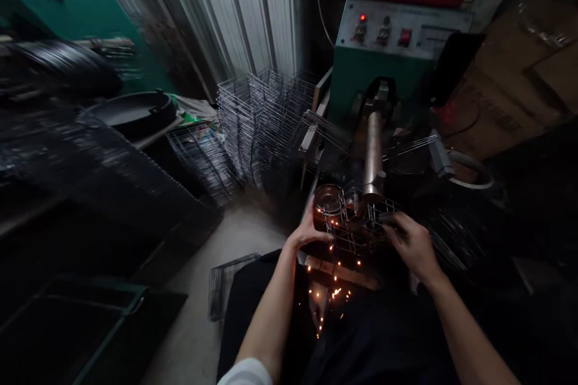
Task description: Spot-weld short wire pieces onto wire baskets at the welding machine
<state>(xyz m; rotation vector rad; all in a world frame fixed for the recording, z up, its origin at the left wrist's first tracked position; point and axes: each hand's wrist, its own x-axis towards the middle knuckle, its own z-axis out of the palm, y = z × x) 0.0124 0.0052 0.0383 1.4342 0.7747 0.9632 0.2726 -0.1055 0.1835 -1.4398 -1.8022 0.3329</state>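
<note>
Both hands are at a wire grid (354, 234), which lies just below the lower end of a metal cylinder (374, 156) on a green machine (343, 81). The left hand (307, 231) is partly open at the grid's left edge, thumb spread wide from the fingers; whether it grips the wire cannot be told. The right hand (410, 243) is at the grid's right edge, fingers bent and drawn together; dimness hides what they pinch, if anything. A round dish (329, 198) sits just beside the left fingers, at the grid's far left corner. Sparks (336, 293) fall below the near edge, past a wooden strip (345, 271). A red lamp (363, 17) is lit on the control panel (440, 18).

Room to move is tight: the cylinder stands close over the grid between the hands, and cardboard boxes (497, 90) occupy the far right. A tall stack of wire racks (259, 126) stands at the far edge of the visible floor (203, 264); a lower wire stack (232, 280) stands beside the person's left leg, at the floor's right edge. Between these stacks and the dark shelving (103, 156), a strip of floor lies open
</note>
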